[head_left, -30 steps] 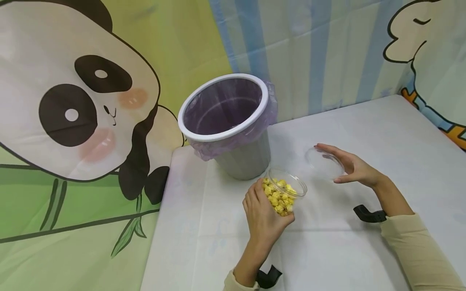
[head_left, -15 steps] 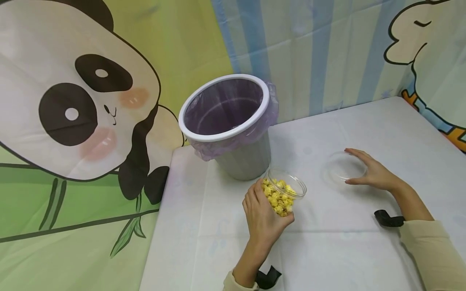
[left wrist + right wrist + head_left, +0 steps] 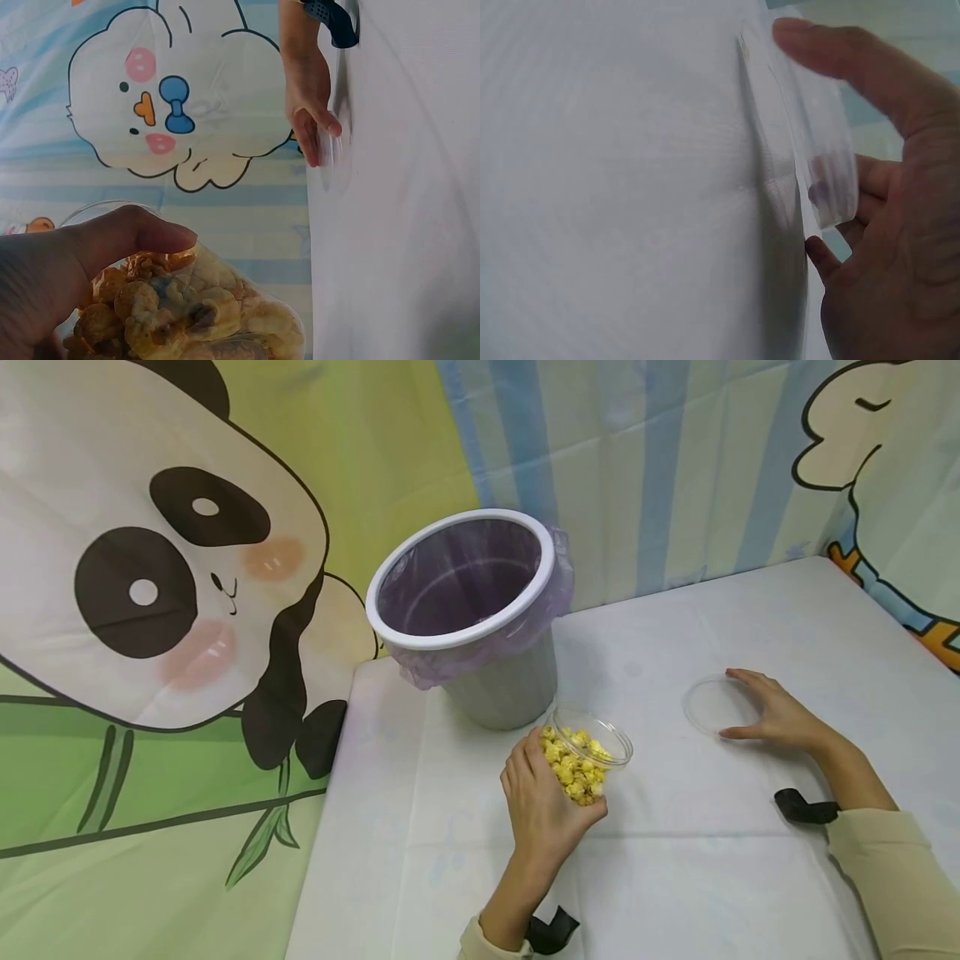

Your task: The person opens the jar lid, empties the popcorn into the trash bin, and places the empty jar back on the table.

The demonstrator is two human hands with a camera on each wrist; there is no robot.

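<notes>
My left hand (image 3: pixel 551 802) holds a clear plastic tub (image 3: pixel 618 747) of yellow popcorn (image 3: pixel 573 768), tilted, with its open mouth toward the upper right. In the left wrist view the thumb (image 3: pixel 142 229) lies across the tub's near side above the popcorn (image 3: pixel 210 315). Farther right, my right hand (image 3: pixel 783 718) has its thumb and fingers around the rim of a round clear lid (image 3: pixel 701 708) at the tabletop. Close up in the right wrist view, the lid (image 3: pixel 829 150) stands between the thumb and the fingers; how firmly they press on it cannot be told.
A grey bin (image 3: pixel 502 693) with a white rim and purple liner stands behind the tub, close to it. The white-covered table (image 3: pixel 675 877) meets printed cloth walls, one with a panda (image 3: pixel 187 610), at the left and back.
My right hand has moved to the right, away from the tub, and carried the lid down to the tabletop. My left hand and the popcorn tub have stayed in place.
</notes>
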